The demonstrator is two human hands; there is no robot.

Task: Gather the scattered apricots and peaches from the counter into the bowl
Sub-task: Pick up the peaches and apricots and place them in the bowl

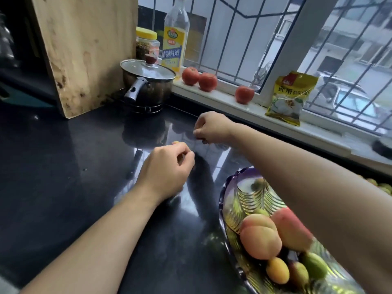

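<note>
bottle (175, 37), upper middle of frame: yellow label reads 精制料酒, smaller print above it too blurred to read | yellow packet (290, 98) on the sill, right of centre: 食用碱面, last characters unclear | jar (147, 43) beside the bottle: label illegible

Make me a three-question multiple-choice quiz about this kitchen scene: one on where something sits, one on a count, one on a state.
1. Where are the tomatoes?
A. in the bowl
B. on the windowsill
C. inside the pot

2. How many tomatoes are there?
A. three
B. one
C. five

3. The pot is:
A. lidless
B. tipped over
C. covered by a glass lid

Answers:
1 B, they stand along the windowsill beside the bottle.
2 A, two sit close together and one apart.
3 C, the glass lid with its red knob rests on top.
</note>
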